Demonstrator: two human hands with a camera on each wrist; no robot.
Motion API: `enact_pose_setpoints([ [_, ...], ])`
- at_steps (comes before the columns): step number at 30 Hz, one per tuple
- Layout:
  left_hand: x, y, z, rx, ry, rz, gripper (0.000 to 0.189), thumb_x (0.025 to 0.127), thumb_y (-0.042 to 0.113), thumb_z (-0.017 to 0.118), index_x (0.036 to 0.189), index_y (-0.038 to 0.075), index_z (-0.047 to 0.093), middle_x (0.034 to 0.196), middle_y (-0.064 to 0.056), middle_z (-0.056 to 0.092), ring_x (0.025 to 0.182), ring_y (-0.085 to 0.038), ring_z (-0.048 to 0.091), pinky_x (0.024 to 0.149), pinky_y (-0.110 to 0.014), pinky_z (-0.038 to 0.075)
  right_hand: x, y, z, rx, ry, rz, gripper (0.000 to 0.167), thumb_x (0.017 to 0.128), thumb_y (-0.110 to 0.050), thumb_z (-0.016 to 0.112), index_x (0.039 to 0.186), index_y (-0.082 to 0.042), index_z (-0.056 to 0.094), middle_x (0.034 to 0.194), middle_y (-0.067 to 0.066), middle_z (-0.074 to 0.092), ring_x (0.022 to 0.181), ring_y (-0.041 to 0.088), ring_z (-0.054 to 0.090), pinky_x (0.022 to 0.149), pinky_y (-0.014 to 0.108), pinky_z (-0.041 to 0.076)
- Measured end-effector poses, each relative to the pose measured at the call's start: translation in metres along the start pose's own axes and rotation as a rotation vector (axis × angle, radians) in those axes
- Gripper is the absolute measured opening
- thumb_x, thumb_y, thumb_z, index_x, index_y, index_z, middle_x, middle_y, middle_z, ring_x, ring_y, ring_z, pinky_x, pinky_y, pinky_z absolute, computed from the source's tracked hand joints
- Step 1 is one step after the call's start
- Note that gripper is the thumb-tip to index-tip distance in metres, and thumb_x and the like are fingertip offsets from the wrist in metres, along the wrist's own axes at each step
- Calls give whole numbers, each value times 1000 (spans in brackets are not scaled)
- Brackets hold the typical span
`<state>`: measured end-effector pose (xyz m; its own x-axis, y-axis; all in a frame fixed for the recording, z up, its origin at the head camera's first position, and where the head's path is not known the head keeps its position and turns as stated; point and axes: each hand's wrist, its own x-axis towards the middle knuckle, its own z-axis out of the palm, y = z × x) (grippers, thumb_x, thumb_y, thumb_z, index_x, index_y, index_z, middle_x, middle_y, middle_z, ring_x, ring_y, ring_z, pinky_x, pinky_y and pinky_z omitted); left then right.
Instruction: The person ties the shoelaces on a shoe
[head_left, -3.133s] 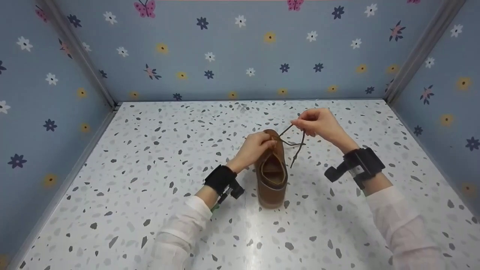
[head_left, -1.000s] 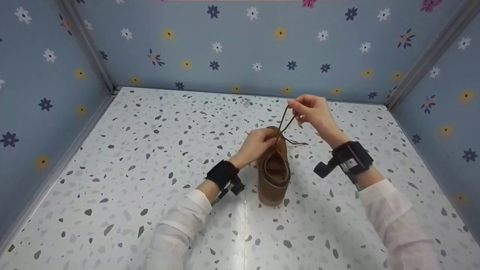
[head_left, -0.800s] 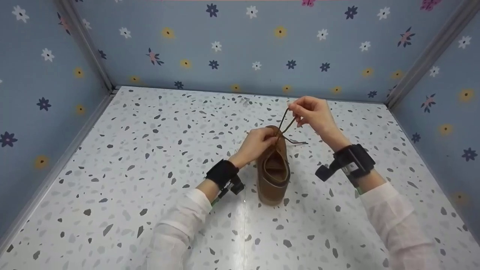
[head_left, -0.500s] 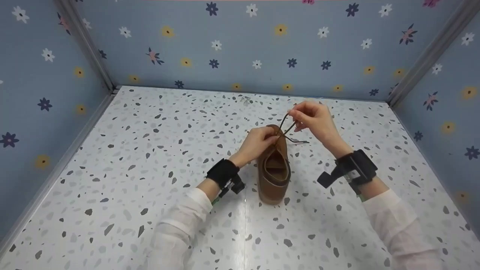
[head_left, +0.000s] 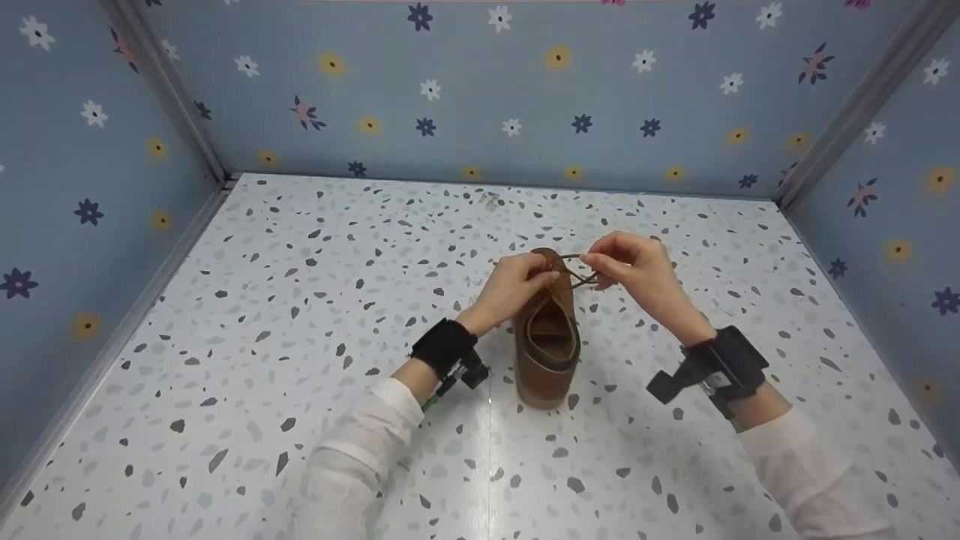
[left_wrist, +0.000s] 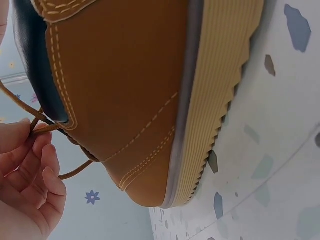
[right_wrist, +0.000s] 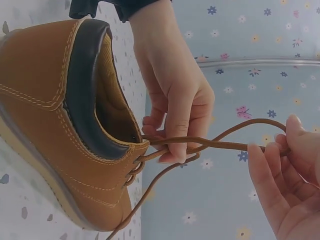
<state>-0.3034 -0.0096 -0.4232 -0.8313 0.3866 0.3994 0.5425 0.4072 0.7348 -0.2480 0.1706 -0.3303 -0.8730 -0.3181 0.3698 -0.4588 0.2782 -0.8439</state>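
Left hand: pinched the brown lace [right_wrist: 215,144] close to the shoe's opening [head_left: 514,289].
Right hand: held a bendy loop of lace between thumb and fingers, just right of the shoe [head_left: 634,270].
Shoe: stood flat on the white, spotty desk [head_left: 300,360], its toe pointing to the back wall [head_left: 495,105] [head_left: 546,382].
Lace: crossed itself between the hands; one strand ran past the toe.
Walls: were blue with flowers.

Blue walls [head_left: 480,97] covered with flowers [head_left: 558,58], edged with gray bars [head_left: 166,90], white floor [head_left: 300,315], or maybe tabletop, spotted with gray
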Motion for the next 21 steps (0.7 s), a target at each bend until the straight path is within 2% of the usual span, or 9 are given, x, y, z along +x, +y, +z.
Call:
enact_pose_setpoints([
  [6,-2,1,-1,-10,0,-3,19,89,15,59,72,7,55,69,2,53,63,-10,48,60,-23,40,-8,5,-1,-34,-6,15,8,84,4,60,86,12,60,76,13,62,62,33,59,58,34,50],
  [9,-3,1,-1,-7,3,9,19,89,15,59,72,7,55,68,2,51,62,-10,46,59,-23,38,-12,7,-1,-36,-15,19,8,84,4,60,86,12,60,78,15,62,64,31,60,58,35,50],
  [14,-3,0,-1,16,17,29,20,89,16,59,72,7,55,67,2,47,60,-11,42,58,-24,34,-15,11,-1,-18,-12,16,7,83,8,60,85,14,59,79,23,61,67,37,60,58,35,51],
  [21,-3,0,-1,11,21,32,19,89,16,60,73,7,57,69,2,51,62,-11,45,60,-24,37,-21,15,-1,-43,-14,5,6,83,8,59,85,13,59,79,20,61,69,42,59,60,35,51],
])
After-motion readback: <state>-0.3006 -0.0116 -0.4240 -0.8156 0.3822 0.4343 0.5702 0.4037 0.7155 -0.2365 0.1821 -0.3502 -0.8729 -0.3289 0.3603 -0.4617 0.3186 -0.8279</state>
